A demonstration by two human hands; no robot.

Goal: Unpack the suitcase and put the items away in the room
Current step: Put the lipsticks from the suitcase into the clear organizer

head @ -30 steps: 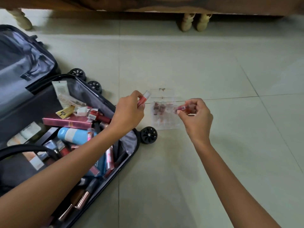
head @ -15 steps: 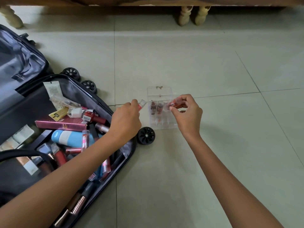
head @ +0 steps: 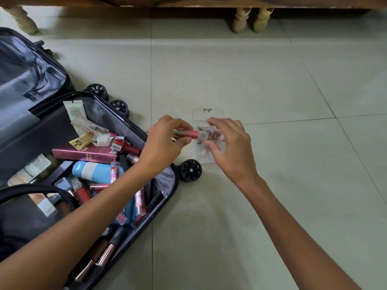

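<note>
An open dark suitcase (head: pixel 134 124) lies on the floor at the left, full of cosmetics: a pink box (head: pixel 83 154), a blue bottle (head: pixel 92 171) and several lip tubes. A clear plastic organizer (head: pixel 206 114) stands on the tiles just right of the suitcase, with a few reddish tubes in its slots. My left hand (head: pixel 165 143) pinches a red lip gloss tube (head: pixel 187 133), held level at the organizer's left edge. My right hand (head: pixel 234 147) arches over the organizer, fingers down among the slots. Whether it grips a tube is hidden.
A suitcase wheel (head: pixel 190 170) sits right below the organizer. Pale turned furniture legs (head: pixel 240 19) stand at the far edge under a wooden frame, another leg (head: pixel 23 19) at the far left. Grey floor tiles stretch to the right and front.
My right hand has dropped with its red tube onto the organizer. My left hand has turned its tube level and brought it right, up to the organizer.
</note>
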